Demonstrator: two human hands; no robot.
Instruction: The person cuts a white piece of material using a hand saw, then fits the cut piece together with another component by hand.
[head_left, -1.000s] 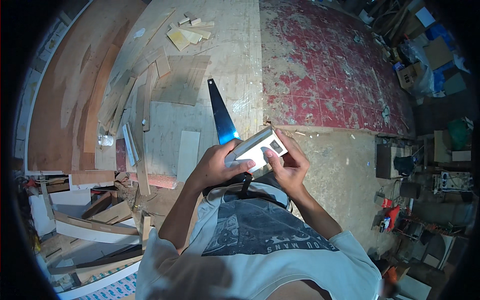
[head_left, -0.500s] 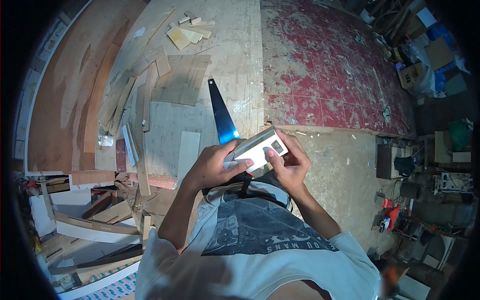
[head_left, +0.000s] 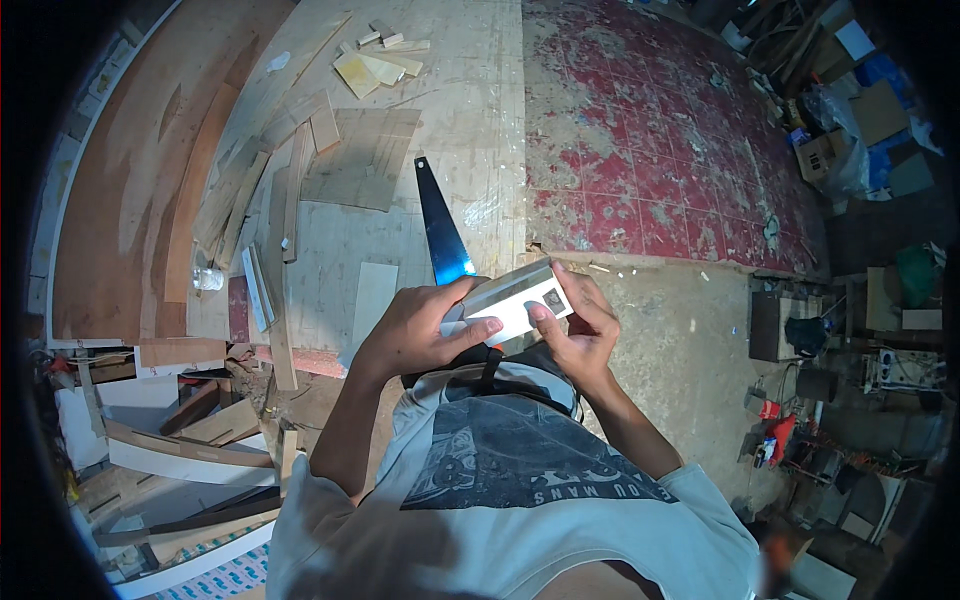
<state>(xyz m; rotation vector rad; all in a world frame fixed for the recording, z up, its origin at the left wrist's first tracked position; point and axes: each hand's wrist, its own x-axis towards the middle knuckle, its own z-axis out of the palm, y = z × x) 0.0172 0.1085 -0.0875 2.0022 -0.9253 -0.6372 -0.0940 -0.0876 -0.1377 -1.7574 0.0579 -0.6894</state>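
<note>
Between my two hands is a small box-shaped block (head_left: 520, 303), tilted, with a bright white face, a brownish upper side and a dark square patch near its right end. My left hand (head_left: 425, 322) is closed round its left end, the thumb laid on the white face. At its right end my right hand (head_left: 580, 325) grips it, thumb pressed on the white face close to the dark square. Just beyond my left hand, the dark blade of a handsaw (head_left: 440, 220) points away from me; its handle end is hidden behind my hands and the block.
Wood offcuts (head_left: 375, 70) lie on the pale work surface (head_left: 460, 130), with thin boards (head_left: 360, 160) to the left. A large brown panel (head_left: 130, 170) stretches along the far left. Scrap boards (head_left: 190, 450) pile up at the lower left. Red worn tiles (head_left: 650, 150) cover the far right.
The block has turned slightly in my hands, its white face now brighter. My right thumb has shifted slightly lower. The saw stays where it was.
</note>
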